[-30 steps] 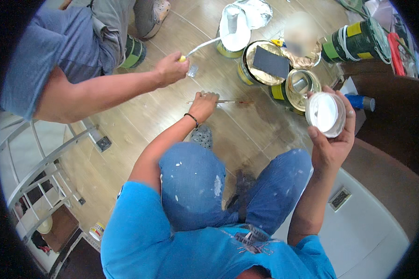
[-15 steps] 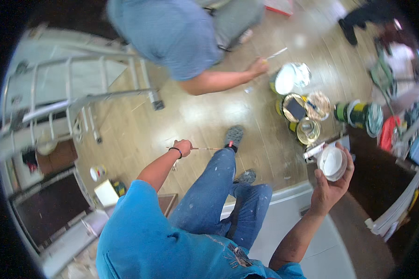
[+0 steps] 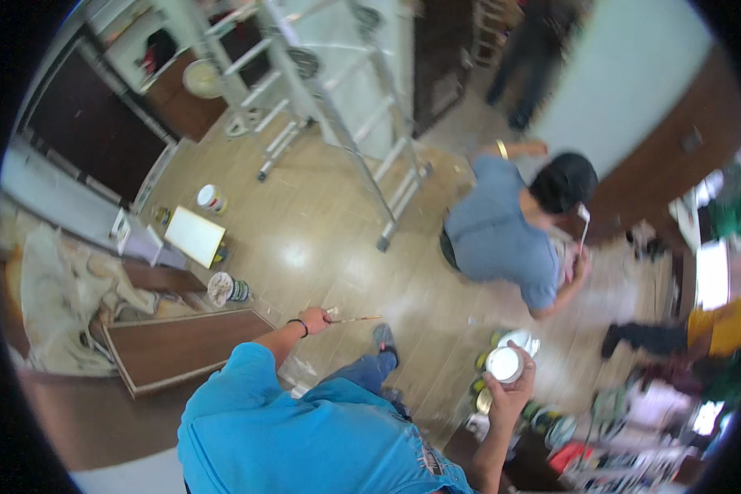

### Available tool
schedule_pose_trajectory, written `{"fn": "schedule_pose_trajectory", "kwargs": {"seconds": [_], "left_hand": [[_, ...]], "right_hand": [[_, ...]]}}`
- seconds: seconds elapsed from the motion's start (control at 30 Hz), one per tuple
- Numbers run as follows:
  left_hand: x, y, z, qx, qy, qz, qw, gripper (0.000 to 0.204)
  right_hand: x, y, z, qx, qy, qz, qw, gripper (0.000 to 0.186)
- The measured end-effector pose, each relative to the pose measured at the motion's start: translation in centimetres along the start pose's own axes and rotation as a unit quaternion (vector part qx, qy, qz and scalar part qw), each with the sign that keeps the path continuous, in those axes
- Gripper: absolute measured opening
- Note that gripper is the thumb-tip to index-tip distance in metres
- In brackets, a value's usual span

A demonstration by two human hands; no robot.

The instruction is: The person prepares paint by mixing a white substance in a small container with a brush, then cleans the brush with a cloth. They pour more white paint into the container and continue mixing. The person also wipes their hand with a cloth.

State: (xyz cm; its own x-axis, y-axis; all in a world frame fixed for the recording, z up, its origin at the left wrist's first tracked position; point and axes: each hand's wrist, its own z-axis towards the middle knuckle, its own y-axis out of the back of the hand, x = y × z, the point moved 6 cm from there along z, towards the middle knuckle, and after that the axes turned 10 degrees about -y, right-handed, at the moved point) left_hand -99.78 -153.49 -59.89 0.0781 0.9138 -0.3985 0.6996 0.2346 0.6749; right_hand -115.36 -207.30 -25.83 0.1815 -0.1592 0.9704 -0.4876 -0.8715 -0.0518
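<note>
My left hand [image 3: 314,319], with a dark band on its wrist, is closed around a thin brush [image 3: 356,319]. The brush is slim, brownish and roughly level; its tip is too blurred to make out. Held out to the right, my right hand [image 3: 514,392] grips a small clear cup [image 3: 504,365] with white paint in it. The fingers curl around the cup's side. Below the cup, paint cans [image 3: 479,384] stand on the floor, partly hidden by the cup and hand.
An aluminium ladder [image 3: 350,136] stands ahead. A co-worker in a grey-blue shirt [image 3: 502,239] holds a white-headed tool at the right. To the left are a white bucket [image 3: 212,198], a can [image 3: 226,290], a white board [image 3: 195,236] and a brown panel [image 3: 185,350]. Another person [image 3: 720,325] is far right.
My view has swung left, so the ladder and co-worker now appear farther right. Both hands keep their hold on the brush and the cup. The co-worker's tool now points up.
</note>
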Motion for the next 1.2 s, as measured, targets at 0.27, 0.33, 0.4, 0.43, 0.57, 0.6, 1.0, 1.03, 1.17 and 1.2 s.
{"fn": "schedule_pose_trajectory", "kwargs": {"seconds": [0.27,0.33,0.4,0.43,0.57,0.6,1.0,1.03,1.17,1.2], "left_hand": [[5.4,5.9,-8.5,-0.142,0.196,-0.099,0.965,0.026],[6.6,7.1,-10.7,-0.181,0.227,-0.101,0.952,0.027],[8.4,6.3,-11.9,-0.186,0.262,-0.147,0.935,0.028],[9.2,6.7,-12.2,-0.189,0.274,-0.165,0.929,0.029],[11.0,5.5,-15.0,-0.255,0.356,-0.237,0.867,0.033],[11.8,4.8,-16.0,-0.271,0.376,-0.263,0.846,0.034],[12.5,-0.8,-16.7,-0.477,0.419,-0.535,0.557,0.024],[12.2,-1.1,-15.9,-0.470,0.423,-0.535,0.560,0.023],[12.5,-5.6,-12.4,-0.451,0.430,-0.596,0.506,0.025],[12.9,-5.9,-11.3,-0.440,0.437,-0.616,0.486,0.026]], "right_hand": [[8.4,-19.3,7.7,0.229,0.047,0.005,0.972,0.082],[9.5,-24.0,9.0,0.265,0.036,0.008,0.963,0.084],[9.8,-27.9,10.4,0.315,0.030,0.008,0.949,0.084],[9.8,-29.6,11.3,0.332,0.022,0.012,0.943,0.084],[9.5,-37.1,14.3,0.409,-0.014,0.004,0.912,0.085],[9.8,-39.1,15.2,0.435,-0.007,-0.004,0.900,0.083],[10.3,-63.6,22.0,0.633,-0.063,-0.041,0.771,0.078],[10.2,-65.6,22.2,0.638,-0.067,-0.046,0.765,0.078],[9.7,-74.1,22.7,0.652,-0.094,-0.067,0.749,0.078],[9.4,-76.6,22.9,0.656,-0.081,-0.071,0.747,0.078]]}}
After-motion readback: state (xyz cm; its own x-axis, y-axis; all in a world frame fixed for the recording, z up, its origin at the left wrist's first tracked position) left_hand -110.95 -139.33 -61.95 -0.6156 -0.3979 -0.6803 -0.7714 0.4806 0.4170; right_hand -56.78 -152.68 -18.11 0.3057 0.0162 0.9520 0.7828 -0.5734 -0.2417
